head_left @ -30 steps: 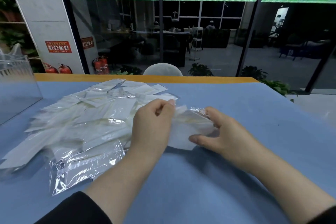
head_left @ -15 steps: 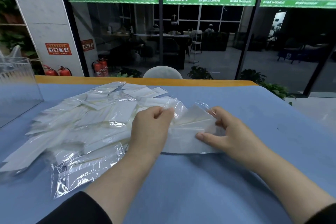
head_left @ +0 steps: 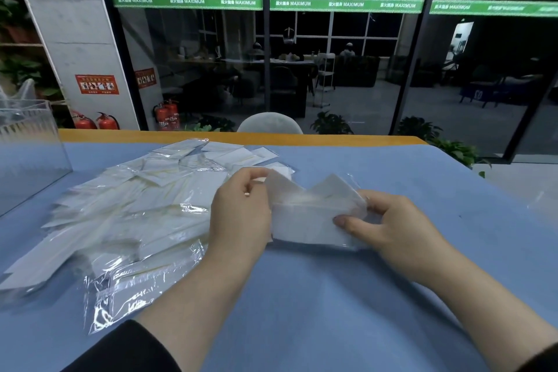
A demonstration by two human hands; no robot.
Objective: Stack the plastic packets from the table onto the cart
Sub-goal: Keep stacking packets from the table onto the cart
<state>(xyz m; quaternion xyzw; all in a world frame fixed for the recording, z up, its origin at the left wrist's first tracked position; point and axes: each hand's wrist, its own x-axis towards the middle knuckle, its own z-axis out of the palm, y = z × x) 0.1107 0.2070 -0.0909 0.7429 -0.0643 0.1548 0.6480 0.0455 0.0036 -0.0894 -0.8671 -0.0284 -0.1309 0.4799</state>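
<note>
Squaring up a small bundle of packets (head_left: 314,220) at the centre of the blue table (head_left: 332,311) — the left hand (head_left: 240,214) pinches its 9 o'clock end, the right hand (head_left: 392,225) curls round the 3 o'clock end, probably to even the edges for carrying. At 9 o'clock the loose pile (head_left: 129,214) sprawls, waiting. No cart in view — only a clear box (head_left: 30,154) at 10 o'clock, cut off. How many packets are held is hard to tell.

Both forearms reach forward, left hand (head_left: 240,208) and right hand (head_left: 392,223) each curled in a pinching grip.
</note>
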